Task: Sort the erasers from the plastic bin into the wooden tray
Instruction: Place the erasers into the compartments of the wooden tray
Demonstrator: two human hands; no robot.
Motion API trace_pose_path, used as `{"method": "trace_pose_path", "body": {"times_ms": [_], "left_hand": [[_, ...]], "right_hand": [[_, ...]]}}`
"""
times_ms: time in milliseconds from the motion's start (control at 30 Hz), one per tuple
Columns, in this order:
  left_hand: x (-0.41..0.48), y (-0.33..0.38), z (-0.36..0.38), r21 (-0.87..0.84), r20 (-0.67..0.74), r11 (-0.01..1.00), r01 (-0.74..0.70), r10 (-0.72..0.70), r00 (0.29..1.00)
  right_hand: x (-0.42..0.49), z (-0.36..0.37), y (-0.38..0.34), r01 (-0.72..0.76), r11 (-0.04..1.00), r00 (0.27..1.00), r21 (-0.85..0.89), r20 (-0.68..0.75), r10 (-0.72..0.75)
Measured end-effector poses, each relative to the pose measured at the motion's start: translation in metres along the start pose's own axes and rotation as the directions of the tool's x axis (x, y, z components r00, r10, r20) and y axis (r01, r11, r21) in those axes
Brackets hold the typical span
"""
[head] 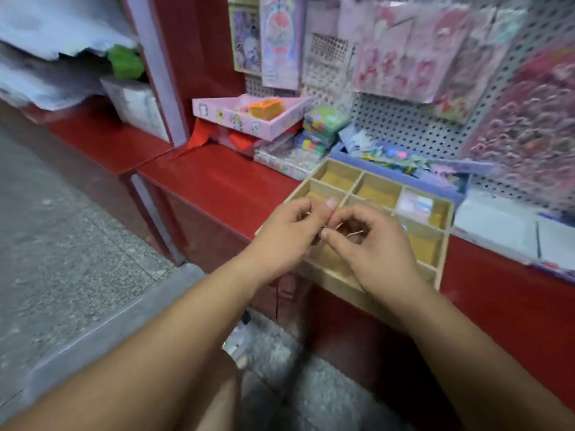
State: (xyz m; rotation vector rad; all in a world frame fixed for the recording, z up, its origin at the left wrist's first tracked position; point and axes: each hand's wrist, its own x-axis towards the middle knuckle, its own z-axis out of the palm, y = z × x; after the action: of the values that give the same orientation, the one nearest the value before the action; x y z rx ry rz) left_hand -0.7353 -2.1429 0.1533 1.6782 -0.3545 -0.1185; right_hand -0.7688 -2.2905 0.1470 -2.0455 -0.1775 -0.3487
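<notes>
A wooden tray (356, 183) with several compartments sits on the red counter. Its far right compartment holds a few pale pink and white erasers (415, 205). Behind it stands a blue plastic bin (342, 154) full of small colourful items. My left hand (287, 237) and my right hand (373, 247) meet over the tray's near left compartments. Their fingers are curled, and together they pinch a small thin item (350, 233) that is too blurred to name. The hands hide the compartments beneath them.
A pink box (236, 119) holding an orange block sits at the back left on the red counter (214, 181), with packets of stationery beside it. Packaged goods hang on the white pegboard (413, 126) behind. White paper (494, 225) lies right of the tray. A grey floor lies below.
</notes>
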Motion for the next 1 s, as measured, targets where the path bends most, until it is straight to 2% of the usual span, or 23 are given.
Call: {"method": "trace_pose_path", "body": {"times_ms": [100,267,333,433,500,700,1000], "left_hand": [[0.019,0.004,0.037,0.024,0.015,0.999,0.029,-0.029,0.999],[0.049,-0.009,0.066,0.006,-0.053,0.984,0.179,-0.178,0.983],[0.061,-0.017,0.069,0.004,-0.034,0.983,0.182,-0.182,0.983],[0.075,-0.032,0.071,0.091,0.034,0.983,0.16,-0.163,0.986],[0.083,-0.04,0.073,0.148,0.09,0.975,0.165,-0.179,0.98],[0.093,-0.048,0.073,0.237,0.222,0.945,0.226,-0.279,0.934],[0.096,-0.05,0.075,0.215,0.263,0.961,0.172,-0.227,0.938]], "right_hand": [[0.005,-0.032,0.016,-0.041,0.999,0.997,-0.03,-0.063,0.039],[0.023,-0.076,0.05,-0.221,0.973,0.964,-0.071,-0.165,0.207],[0.034,-0.094,0.068,-0.295,0.949,0.939,-0.106,-0.213,0.269],[0.042,-0.109,0.092,-0.386,0.891,0.91,-0.24,-0.258,0.325],[0.041,-0.11,0.103,-0.388,0.861,0.916,-0.329,-0.24,0.322],[0.041,-0.105,0.121,-0.267,0.794,0.961,-0.546,-0.095,0.258],[0.044,-0.095,0.127,-0.221,0.748,0.975,-0.626,-0.127,0.182]]}}
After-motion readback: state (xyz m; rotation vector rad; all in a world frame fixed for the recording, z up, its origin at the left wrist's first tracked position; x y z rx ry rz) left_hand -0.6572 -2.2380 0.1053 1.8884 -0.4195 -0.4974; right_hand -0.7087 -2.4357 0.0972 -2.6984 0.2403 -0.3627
